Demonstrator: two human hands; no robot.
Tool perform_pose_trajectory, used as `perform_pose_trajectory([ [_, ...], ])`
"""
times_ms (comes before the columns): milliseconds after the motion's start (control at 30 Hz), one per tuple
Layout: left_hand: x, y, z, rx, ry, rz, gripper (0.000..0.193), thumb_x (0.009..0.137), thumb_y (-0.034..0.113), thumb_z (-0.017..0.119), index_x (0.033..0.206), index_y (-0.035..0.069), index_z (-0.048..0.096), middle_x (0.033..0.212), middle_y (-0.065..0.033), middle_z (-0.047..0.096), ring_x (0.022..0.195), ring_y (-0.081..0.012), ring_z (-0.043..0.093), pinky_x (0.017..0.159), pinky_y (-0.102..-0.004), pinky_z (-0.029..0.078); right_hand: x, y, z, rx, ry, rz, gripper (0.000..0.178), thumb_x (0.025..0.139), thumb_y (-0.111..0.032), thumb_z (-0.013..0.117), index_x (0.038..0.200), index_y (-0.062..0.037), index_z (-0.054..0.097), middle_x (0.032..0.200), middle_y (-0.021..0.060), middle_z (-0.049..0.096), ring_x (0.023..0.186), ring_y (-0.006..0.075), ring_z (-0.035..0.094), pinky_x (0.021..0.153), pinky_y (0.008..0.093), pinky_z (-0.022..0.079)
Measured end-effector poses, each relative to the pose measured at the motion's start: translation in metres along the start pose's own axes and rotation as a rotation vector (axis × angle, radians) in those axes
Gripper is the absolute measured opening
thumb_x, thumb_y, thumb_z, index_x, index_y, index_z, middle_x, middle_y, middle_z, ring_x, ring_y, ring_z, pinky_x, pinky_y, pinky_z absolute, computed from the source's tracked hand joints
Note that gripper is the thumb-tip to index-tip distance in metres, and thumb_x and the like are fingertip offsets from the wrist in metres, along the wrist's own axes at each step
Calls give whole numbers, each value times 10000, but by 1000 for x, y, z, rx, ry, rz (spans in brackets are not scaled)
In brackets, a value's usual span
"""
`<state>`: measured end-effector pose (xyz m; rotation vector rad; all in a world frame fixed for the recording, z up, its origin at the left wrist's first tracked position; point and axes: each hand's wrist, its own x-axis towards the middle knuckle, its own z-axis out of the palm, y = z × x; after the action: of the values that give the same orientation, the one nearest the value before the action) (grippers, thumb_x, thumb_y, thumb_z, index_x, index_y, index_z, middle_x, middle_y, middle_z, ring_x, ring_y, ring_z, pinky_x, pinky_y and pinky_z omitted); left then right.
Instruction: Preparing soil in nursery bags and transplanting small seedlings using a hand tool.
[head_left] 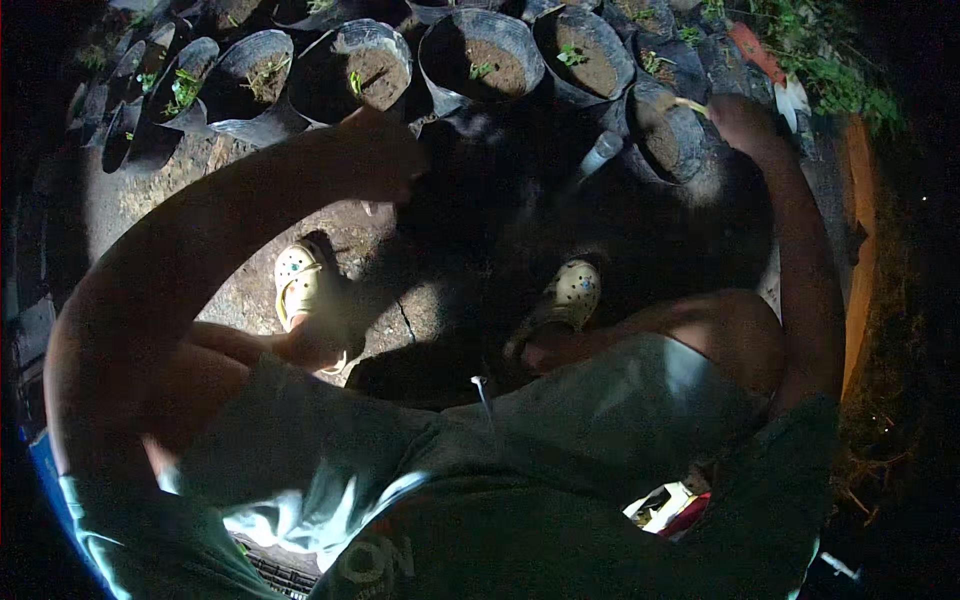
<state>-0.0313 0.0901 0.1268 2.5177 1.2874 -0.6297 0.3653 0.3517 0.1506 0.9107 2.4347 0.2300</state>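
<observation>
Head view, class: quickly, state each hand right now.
Left hand: closed by a black grow bag; contents cannot be told.
Right hand: closed on a pale stem.

A: Where is free room found?

B: Bare ground (250,290) at centre left, between the left arm and the feet, is left open.

A: What is obstructed?

B: The upper frame is blocked by a packed row of black soil-filled grow bags (480,55). The right edge is closed off by an orange border (862,250).
</observation>
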Motion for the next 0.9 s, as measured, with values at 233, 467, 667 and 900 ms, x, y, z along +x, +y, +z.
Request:
perform_pose_trajectory([
  [233, 52, 7, -19, -527, 579, -350, 242, 777, 299, 569, 890, 97, 641, 888, -120, 630, 873, -299, 589, 740, -375, 477, -12, -92, -98, 280, 147, -19, 205, 850, -216, 482, 808, -29, 555, 618, 111, 524, 570, 220, 544, 563, 374, 426],
  [467, 53, 32, 40, -828, 877, -459, 301, 737, 344, 633, 982, 168, 633, 913, -88, 635, 867, -281, 593, 735, -365, 468, 5, -197, -111, 405, 134, -142, 176, 824, -189, 510, 850, -48, 613, 694, 135, 587, 659, 250, 578, 603, 371, 437],
  [667, 56, 45, 73, -805, 823, -384, 394, 683, 343, 694, 1006, 128, 627, 870, -115, 634, 784, -285, 607, 674, -352, 468, 26, -265, -83, 472, -52, -146, 169, 797, -128, 467, 791, -54, 620, 564, 91, 575, 422, 170, 545, 477, 324, 453],
  [900, 66, 41, 101, -736, 665, -399, 288, 703, 293, 654, 943, 134, 639, 889, -124, 625, 807, -302, 597, 690, -373, 472, 61, -300, -35, 400, 134, -231, 211, 751, -234, 555, 758, -39, 634, 742, 167, 607, 728, 320, 596, 645, 406, 464],
])
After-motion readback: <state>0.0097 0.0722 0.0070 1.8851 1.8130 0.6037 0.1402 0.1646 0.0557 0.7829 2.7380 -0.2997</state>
